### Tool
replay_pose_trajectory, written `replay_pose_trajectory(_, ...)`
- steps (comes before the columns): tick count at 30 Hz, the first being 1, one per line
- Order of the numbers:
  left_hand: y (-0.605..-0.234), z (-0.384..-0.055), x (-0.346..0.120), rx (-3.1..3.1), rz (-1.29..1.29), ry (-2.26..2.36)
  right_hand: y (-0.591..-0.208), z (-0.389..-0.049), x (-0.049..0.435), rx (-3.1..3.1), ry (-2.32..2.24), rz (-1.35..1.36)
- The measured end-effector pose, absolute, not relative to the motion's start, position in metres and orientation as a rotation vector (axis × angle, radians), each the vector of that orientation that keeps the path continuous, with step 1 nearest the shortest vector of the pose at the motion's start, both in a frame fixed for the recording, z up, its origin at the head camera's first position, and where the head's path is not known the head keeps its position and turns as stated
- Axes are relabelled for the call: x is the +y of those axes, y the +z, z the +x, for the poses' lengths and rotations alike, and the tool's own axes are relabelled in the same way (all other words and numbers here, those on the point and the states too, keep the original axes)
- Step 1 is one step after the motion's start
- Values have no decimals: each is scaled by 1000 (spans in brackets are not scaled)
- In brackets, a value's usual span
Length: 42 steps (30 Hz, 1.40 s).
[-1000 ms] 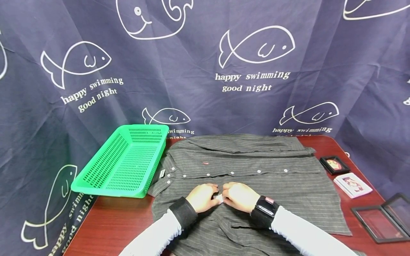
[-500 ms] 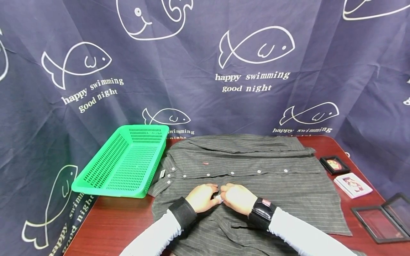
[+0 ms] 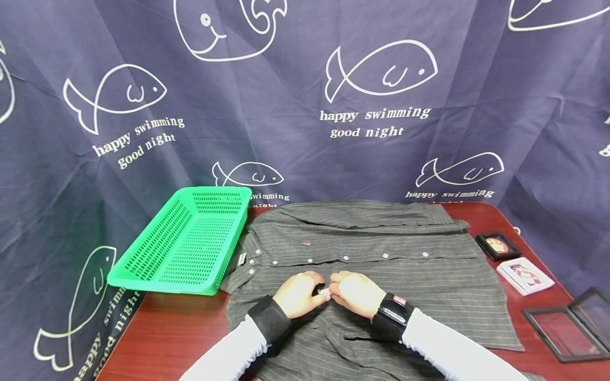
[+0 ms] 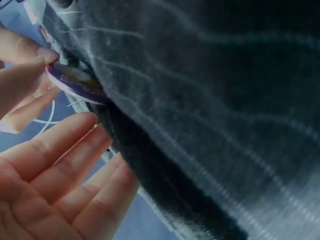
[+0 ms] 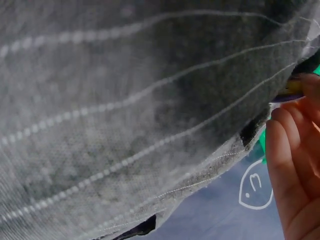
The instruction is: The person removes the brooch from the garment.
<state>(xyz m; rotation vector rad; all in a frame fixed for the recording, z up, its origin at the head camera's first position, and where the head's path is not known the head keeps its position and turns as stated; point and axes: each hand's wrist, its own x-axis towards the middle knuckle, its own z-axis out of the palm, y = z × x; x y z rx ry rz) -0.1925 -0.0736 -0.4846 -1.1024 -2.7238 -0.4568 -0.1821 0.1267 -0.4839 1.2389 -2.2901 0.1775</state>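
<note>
A grey pinstriped shirt point(image 3: 419, 296) lies spread across the table, its row of white buttons running sideways. Over the shirt's near front, my left hand point(image 3: 300, 296) and right hand point(image 3: 357, 293) meet at a small round pin badge point(image 4: 77, 85). Only a whitish sliver of the badge shows in the head view. The left wrist view shows its dark printed face, purple rim and thin pin point(image 4: 76, 104) below, against a fold of cloth. Thumb and fingertips of both hands pinch the badge edge. At the right edge of the right wrist view, fingers point(image 5: 287, 145) partly cover the badge.
A green plastic basket point(image 3: 229, 248) stands on the table's left. Along the right side are a black case point(image 3: 498, 246), a stack of white printed cards point(image 3: 525, 276) and an opened black frame point(image 3: 567, 333). A dark blue fish-print curtain point(image 3: 295, 106) hangs behind.
Both hands stay at the same spot over the shirt. The left hand has shifted slightly upward, and the right hand's fingers have moved a little around the badge.
</note>
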Motion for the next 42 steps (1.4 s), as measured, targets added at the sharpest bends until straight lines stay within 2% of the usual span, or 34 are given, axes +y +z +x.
replay_pose_trajectory(19, -479, -192, -73, -2675, -986, -450, -478, -182, 123, -2549, 590, 1070)
replay_pose_trajectory(42, -480, -195, -73, -2586, -1058, -442, -476, -187, 129, -2705, 894, 884)
